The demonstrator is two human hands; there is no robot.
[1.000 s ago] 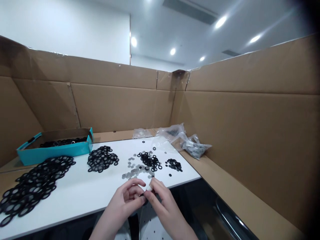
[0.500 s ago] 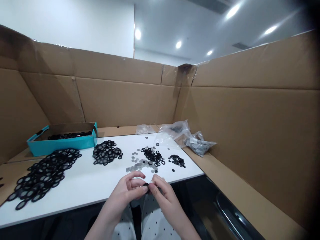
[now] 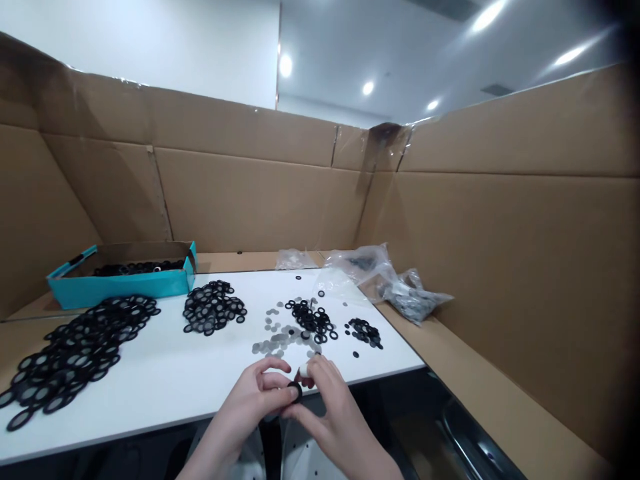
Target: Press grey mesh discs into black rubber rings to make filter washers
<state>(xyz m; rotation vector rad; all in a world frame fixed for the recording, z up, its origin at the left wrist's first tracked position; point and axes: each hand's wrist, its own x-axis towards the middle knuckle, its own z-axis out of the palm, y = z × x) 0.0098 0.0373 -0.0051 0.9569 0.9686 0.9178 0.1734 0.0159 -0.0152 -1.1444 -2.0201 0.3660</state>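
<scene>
My left hand [image 3: 255, 397] is closed, pinching a small black ring [image 3: 299, 392] between thumb and fingertips just past the table's front edge. Close beside it, my right hand [image 3: 327, 400] has its thumb spread away from its bent fingers, with nothing plainly gripped. Something white [image 3: 303, 370] covers one right fingertip. Beyond the hands lie a pile of black rings [image 3: 313, 319], thin translucent grey discs [image 3: 277, 343] and a smaller pile of little black pieces [image 3: 365, 332].
On the white tabletop [image 3: 165, 373], ring-shaped pieces form a middle pile [image 3: 213, 308] and a long left heap [image 3: 80, 353]. A teal box [image 3: 120, 288] holding more rings stands at the back left. Plastic bags [image 3: 413, 297] lie at the right. Cardboard walls [image 3: 250, 193] enclose the table.
My right thumb and fingers have parted from their pinch at the ring, so more of the ring shows. My left hand still grips it. The view has shifted slightly.
</scene>
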